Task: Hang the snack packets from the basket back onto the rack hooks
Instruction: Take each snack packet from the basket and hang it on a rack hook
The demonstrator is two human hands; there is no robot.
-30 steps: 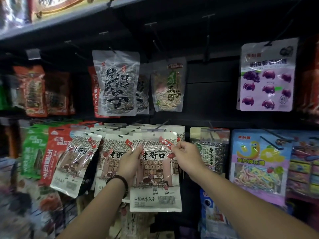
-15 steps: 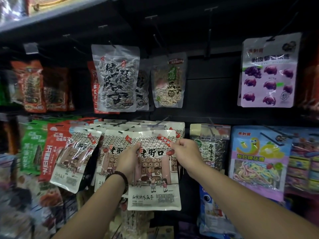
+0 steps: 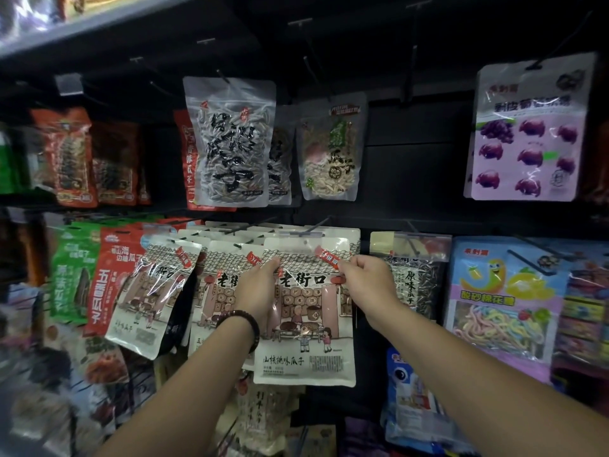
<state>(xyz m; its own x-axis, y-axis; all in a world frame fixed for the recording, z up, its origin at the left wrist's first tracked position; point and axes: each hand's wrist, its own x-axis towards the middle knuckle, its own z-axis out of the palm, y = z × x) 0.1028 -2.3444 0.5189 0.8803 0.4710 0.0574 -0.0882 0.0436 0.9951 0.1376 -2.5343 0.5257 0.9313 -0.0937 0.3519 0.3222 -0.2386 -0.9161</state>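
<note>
1. The left hand (image 3: pixel 255 291) holds the left edge of a white snack packet (image 3: pixel 306 324), near its top, with the fingertips reaching onto the front.
2. The right hand (image 3: pixel 369 285) pinches the same packet's upper right corner, fingers curled in a narrow grip beside the red label.
3. The packet hangs upright between the two hands, and most of it lies below the grip.
4. Just above the grip, a dark hook (image 3: pixel 319 223) sticks out from the rack. Whether the packet's top hole is on it cannot be told.
5. Behind the held packet hangs a row of matching packets (image 3: pixel 227 258).
6. Left of the left hand, one matching packet (image 3: pixel 155 291) hangs tilted.
7. Just right of the right hand hangs a dark seed packet (image 3: pixel 413 278), with a purple candy packet (image 3: pixel 504 301) beyond it.
8. A dark bead bracelet (image 3: pixel 242 319) circles the left wrist.
</note>
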